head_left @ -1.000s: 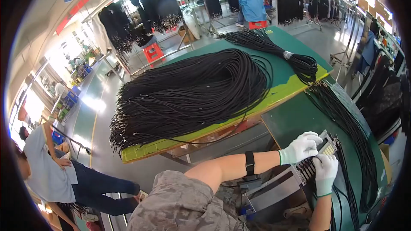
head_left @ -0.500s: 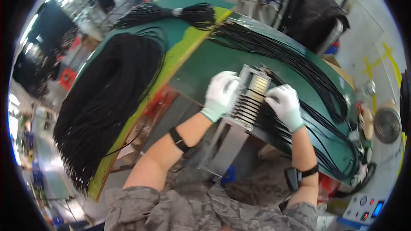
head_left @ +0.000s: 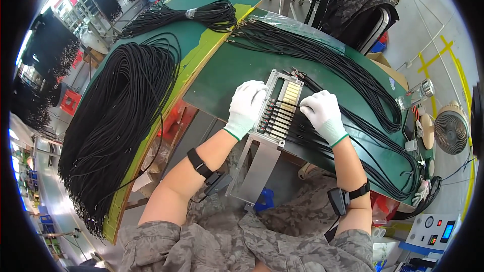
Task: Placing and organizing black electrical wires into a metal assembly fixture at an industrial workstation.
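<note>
A metal fixture (head_left: 280, 143) with a row of slots and pale yellow blocks (head_left: 291, 92) stands at the table's near edge. Several black cables (head_left: 279, 117) lie side by side across its lower slots. My left hand (head_left: 247, 105), in a white glove, rests against the fixture's left side with fingers bent together; what they grip is hidden. On the right side, my gloved right hand (head_left: 322, 113) pinches a black cable (head_left: 288, 103) that crosses the fixture above the others. Its fingertips partly cover the cable.
A large heap of black cables (head_left: 121, 116) covers the left table, with a tied bundle (head_left: 212, 14) behind it. More cables (head_left: 322, 45) curve along the green table's (head_left: 212, 75) right side. A fan (head_left: 450, 128), a glass jar (head_left: 418, 92) and a control box (head_left: 432, 231) stand at right.
The whole view has shifted slightly and become sharper. Both hands stay at the fixture, with the right fingers now more closely pinched beside the upper cable.
</note>
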`<state>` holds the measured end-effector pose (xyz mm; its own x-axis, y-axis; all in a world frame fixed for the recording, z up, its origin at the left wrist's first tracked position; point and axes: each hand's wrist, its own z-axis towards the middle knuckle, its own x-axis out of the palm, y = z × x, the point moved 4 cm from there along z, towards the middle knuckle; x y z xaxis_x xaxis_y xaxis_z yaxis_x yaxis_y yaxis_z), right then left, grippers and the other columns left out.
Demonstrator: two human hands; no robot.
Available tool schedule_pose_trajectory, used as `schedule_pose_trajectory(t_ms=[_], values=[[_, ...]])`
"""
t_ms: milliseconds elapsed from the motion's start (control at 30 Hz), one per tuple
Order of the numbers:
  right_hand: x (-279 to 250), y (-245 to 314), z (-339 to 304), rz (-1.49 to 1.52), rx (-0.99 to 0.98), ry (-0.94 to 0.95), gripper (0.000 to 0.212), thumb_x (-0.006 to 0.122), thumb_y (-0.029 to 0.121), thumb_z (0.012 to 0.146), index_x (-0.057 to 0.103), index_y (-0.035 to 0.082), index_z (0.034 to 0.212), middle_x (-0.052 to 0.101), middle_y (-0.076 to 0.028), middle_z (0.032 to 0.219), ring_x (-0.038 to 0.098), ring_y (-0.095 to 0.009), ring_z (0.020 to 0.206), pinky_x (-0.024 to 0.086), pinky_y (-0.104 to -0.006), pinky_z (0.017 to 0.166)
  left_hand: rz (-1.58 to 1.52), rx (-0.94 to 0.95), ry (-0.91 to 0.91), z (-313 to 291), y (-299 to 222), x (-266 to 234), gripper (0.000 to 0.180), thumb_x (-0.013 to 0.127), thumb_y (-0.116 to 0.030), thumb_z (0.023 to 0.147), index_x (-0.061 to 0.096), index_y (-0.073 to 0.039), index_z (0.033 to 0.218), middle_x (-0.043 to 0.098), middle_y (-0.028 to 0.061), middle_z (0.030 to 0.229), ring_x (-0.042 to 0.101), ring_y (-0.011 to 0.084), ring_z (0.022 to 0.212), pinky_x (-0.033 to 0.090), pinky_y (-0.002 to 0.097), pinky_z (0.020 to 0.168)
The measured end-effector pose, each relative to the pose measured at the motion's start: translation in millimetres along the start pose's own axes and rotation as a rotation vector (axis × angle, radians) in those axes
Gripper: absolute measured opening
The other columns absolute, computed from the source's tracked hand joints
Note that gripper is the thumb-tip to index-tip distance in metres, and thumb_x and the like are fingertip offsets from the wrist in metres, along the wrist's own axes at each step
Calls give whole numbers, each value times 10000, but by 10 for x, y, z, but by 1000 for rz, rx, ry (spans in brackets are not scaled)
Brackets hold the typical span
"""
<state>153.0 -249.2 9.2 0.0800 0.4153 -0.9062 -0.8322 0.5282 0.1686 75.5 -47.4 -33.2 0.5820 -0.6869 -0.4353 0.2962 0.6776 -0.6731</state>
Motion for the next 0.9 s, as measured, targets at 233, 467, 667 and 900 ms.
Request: schedule_pose_trajectory(t_ms=[233,467,667,900], values=[[-17,119,-214,82,-106,-180,53,686,98,737,649,66,758,618,-134,806,563,-343,818,440,-441,753,204,198,355,-106,-252,244,336,646,-527,803,726,-341,1072,455,203,1418,377,423,1317,205,567,1125],[-23,-316,-192,9,-69,-327,157,642,116,815,635,20,939,622,-149,951,544,-366,893,437,-450,797,121,78,371,-123,-68,412,230,725,-379,703,763,-325,924,488,177,1385,352,436,1324,151,595,1146],[-64,-598,-169,-216,324,69,263,684,228,841,686,64,1047,656,-166,1051,610,-359,949,483,-415,840,74,152,260,-149,12,483,208,744,-347,671,768,-306,873,556,129,1291,404,405,1273,170,584,1145],[40,-872,-437,-43,209,-146,227,658,148,836,675,29,1028,641,-164,989,584,-367,949,463,-432,858,66,405,144,-110,-289,227,168,762,-309,687,765,-243,841,639,-11,891,520,276,1008,377,454,952]])
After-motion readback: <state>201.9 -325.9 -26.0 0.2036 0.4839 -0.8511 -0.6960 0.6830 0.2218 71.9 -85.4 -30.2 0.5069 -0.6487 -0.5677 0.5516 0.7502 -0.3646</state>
